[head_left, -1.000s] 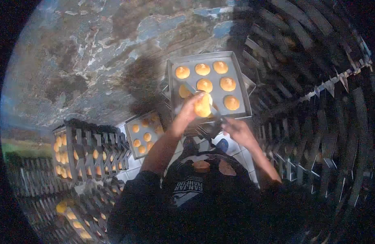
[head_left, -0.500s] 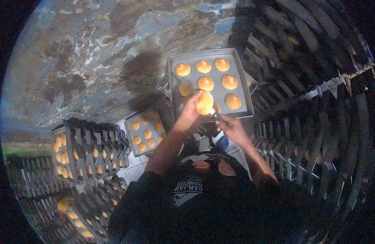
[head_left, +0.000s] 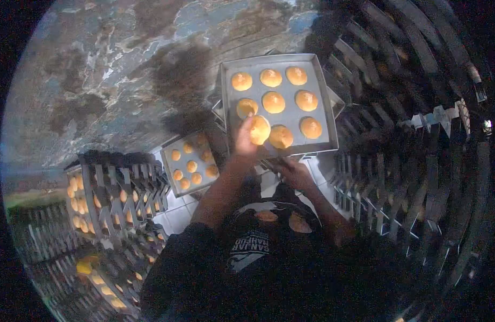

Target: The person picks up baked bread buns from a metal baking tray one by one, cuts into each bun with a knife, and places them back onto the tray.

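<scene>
A metal tray (head_left: 332, 121) bears several round golden buns in rows, among them a centre bun (head_left: 273, 102). Over its near left corner my left hand (head_left: 246, 140) grips a bun (head_left: 259, 130), its fingers around the left side. Just beyond the tray's near edge, my right hand (head_left: 290, 173) is curled closed in shadow. A knife with a dark handle shows in the earlier frames; now what the right hand holds is too dark to make out.
A second tray of buns (head_left: 191, 166) sits lower, left of my forearm. Slatted racks with buns (head_left: 129, 196) stand at the left, and more dark racks (head_left: 387, 198) at the right. A mottled wall (head_left: 124, 80) rises behind.
My left hand has moved left with its bun, over the tray's near left corner. My right hand has drawn back from the bun, and the knife blade no longer shows against it.
</scene>
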`<state>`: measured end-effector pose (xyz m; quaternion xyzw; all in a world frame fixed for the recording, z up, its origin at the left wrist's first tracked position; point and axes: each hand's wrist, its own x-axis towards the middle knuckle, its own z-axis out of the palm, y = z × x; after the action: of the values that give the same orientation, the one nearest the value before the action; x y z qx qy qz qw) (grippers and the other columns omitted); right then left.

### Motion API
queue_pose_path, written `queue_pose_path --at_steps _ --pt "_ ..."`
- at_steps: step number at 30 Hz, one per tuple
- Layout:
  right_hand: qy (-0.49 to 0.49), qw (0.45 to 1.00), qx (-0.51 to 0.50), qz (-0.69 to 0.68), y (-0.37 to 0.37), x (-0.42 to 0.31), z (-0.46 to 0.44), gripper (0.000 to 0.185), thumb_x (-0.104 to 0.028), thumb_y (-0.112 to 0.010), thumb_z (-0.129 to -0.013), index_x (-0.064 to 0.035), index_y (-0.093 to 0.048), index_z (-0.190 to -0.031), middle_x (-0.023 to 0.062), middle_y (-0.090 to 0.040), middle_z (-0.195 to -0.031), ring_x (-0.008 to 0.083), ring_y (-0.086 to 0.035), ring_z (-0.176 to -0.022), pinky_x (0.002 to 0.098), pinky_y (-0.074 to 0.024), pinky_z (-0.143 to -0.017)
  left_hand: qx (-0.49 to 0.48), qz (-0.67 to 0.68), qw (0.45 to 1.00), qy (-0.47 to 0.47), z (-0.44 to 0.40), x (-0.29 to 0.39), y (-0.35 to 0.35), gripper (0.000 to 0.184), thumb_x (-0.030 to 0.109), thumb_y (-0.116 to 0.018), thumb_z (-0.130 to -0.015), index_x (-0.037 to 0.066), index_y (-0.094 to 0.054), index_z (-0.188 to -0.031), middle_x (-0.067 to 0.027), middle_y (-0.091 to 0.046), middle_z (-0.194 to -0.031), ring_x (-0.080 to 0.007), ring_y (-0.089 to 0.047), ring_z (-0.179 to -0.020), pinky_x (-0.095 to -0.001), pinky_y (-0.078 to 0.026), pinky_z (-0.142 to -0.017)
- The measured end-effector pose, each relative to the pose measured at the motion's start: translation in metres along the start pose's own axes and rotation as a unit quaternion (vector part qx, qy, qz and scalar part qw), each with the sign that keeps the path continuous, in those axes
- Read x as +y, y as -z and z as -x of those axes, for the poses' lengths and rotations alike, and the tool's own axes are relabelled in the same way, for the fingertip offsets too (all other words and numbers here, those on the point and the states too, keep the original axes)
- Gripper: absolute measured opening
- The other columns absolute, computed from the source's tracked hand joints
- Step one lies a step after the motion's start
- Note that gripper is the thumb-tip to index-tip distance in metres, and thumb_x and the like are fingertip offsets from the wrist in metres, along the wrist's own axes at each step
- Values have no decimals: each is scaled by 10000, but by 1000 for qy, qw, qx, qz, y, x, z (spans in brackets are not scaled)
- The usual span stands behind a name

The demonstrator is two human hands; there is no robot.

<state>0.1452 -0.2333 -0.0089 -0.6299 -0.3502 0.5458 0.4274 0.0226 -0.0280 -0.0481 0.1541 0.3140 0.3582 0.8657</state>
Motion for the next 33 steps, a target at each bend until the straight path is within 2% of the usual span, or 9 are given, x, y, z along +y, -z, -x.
queue_pose_path --at_steps 6,9,11,16,19,22,25,29,33 --pt "-254 964 24 -69 72 51 112 266 -186 -632 -963 -71 -655 -1202 -36 -593 -721 41 -451 -504 227 -311 -435 97 -205 974 -23 -20 2 57 248 291 -665 -948 44 -676 -961 -50 -670 -826 -174 -670 -674 -351 -545 -585" --pt "-254 960 103 -66 69 41 131 223 -172 -642 -962 -62 -664 -1155 -20 -611 -734 45 -437 -467 222 -302 -410 51 -604 688 -399 -41 -1 71 256 275 -662 -948 21 -675 -969 -125 -688 -850 -246 -671 -745 -387 -533 -675" --pt "-235 961 128 -66 68 36 128 207 -165 -645 -963 -58 -664 -1139 -12 -621 -741 45 -432 -450 217 -298 -396 223 -534 747 -327 -58 1 63 291 267 -659 -940 2 -642 -1060 -187 -681 -890 -308 -660 -809 -422 -514 -728" --pt "-198 970 117 -85 51 38 110 195 -206 -659 -953 -76 -681 -1097 -9 -642 -773 43 -459 -495 215 -345 -431 389 -627 611 -288 -120 -2 59 361 277 -674 -916 -39 -606 -1078 -197 -678 -827 -346 -656 -773 -440 -505 -712" --pt "-181 974 117 -72 49 55 103 190 -196 -637 -964 -52 -661 -1085 5 -632 -755 34 -446 -444 203 -324 -388 219 -646 725 -97 -122 19 47 678 378 -828 -748 -48 -550 -1197 -196 -693 -927 -338 -683 -832 -430 -539 -765" --pt "-103 979 163 -67 40 43 91 199 -191 -633 -967 -52 -659 -1106 2 -626 -741 33 -436 -441 205 -317 -391 241 -675 691 -92 -83 23 -14 735 369 -882 -676 -36 -568 -1202 -167 -701 -919 -331 -684 -822 -422 -543 -770" --pt "-72 983 145 -92 38 -14 71 200 -183 -621 -975 -46 -654 -1116 0 -620 -738 33 -427 -444 207 -316 -399 151 -535 791 -254 -121 -5 39 729 341 -903 -651 -15 -576 -1195 -166 -694 -994 -316 -681 -865 -416 -543 -783" --pt "-18 986 153 -69 44 -27 35 305 -155 -593 -986 -47 -619 -1270 -8 -618 -742 26 -426 -463 208 -314 -412 -6 -166 982 -92 -76 13 6 599 341 -822 -789 16 -573 -1226 -109 -653 -1190 -245 -646 -1043 -407 -514 -909" --pt "-24 989 124 -75 35 -75 23 392 -199 -639 -971 -48 -598 -1330 -21 -621 -738 42 -524 -654 221 -436 -597 -56 18 998 -24 -28 37 -40 531 385 -751 -866 66 -577 -1254 -70 -666 -1185 -235 -641 -1076 -405 -509 -950"
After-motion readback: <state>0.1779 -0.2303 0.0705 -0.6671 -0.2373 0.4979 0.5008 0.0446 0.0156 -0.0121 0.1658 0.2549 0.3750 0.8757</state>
